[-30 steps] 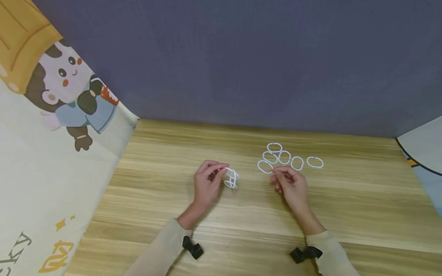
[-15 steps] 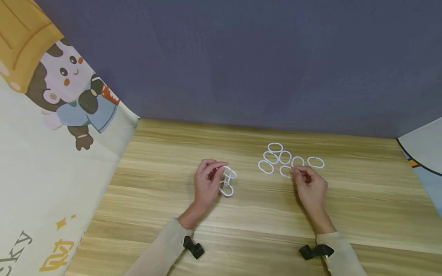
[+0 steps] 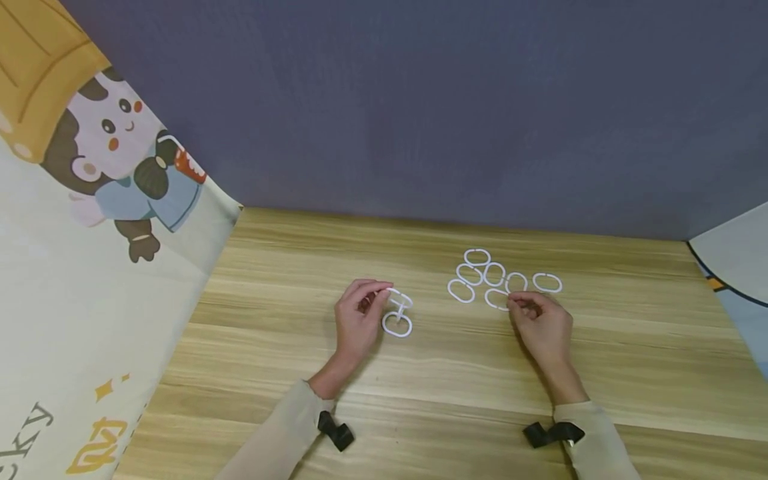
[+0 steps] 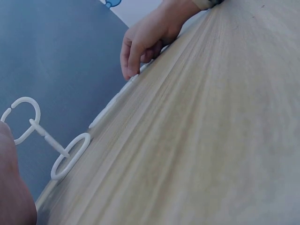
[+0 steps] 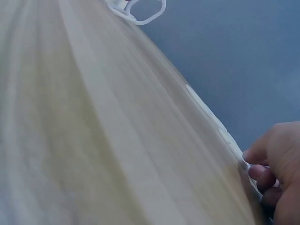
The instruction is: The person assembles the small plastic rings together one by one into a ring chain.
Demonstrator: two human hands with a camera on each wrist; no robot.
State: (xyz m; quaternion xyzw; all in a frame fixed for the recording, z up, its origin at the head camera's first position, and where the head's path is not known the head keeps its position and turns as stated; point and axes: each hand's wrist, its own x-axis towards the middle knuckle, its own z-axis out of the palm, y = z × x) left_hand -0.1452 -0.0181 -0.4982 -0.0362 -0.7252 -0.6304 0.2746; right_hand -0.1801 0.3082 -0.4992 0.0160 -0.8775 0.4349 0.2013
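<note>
In the head view my left hand (image 3: 359, 323) pinches the top of a short chain of white oval plastic links (image 3: 383, 324) between thumb and fingertips. Three joined links show in the left wrist view, where the lowest link (image 4: 85, 137) hangs down close over the table and the middle link (image 4: 49, 138) is seen nearly edge-on. Further right, my right hand (image 3: 545, 333) pinches the right end of a loose white link (image 3: 487, 298) lying on the table. Its fingertips cover that end. In the right wrist view the thumb and curled fingers (image 5: 263, 178) are down at the row of links.
Several more loose white links (image 3: 449, 289) lie grouped just beyond the right hand, with one single link (image 3: 561, 285) off to their right. The wood-grain table (image 3: 336, 247) ends at a dark blue-grey panel (image 3: 384, 120) behind. A cartoon-printed cloth (image 3: 78, 293) borders the left side.
My right hand has moved right, uncovering part of the link it now pinches. The chain in my left hand has swung and turned, its lowest link now facing up more openly.
</note>
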